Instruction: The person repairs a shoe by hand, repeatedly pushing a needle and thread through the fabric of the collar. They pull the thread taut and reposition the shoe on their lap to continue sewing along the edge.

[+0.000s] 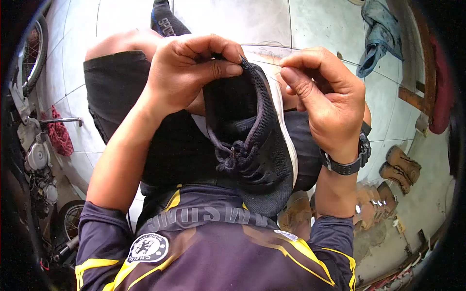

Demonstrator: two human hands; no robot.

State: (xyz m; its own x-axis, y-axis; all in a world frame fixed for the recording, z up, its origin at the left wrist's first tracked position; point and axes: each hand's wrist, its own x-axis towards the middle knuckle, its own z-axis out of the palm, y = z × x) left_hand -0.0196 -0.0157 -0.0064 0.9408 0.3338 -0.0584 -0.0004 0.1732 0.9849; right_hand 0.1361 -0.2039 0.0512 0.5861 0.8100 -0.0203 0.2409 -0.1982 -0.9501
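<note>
A black knit shoe [272,174] with a white sole edge and tied black laces [239,156] rests on my lap, its toe toward my body. My left hand [187,68] pinches the top of its heel collar between thumb and forefinger. To the right of the heel, my right hand [323,89] is raised and apart from the shoe. Its thumb and forefinger are pressed together; whatever is between them is too fine to make out. A black watch [357,157] is on the right wrist.
A motorbike [39,155] stands along the left side, with a red cloth [59,131] beside it. Blue denim [381,36] lies on the tiled floor at upper right. Brown boots [400,169] and several other shoes sit at right. A wooden frame [417,99] stands near the right edge.
</note>
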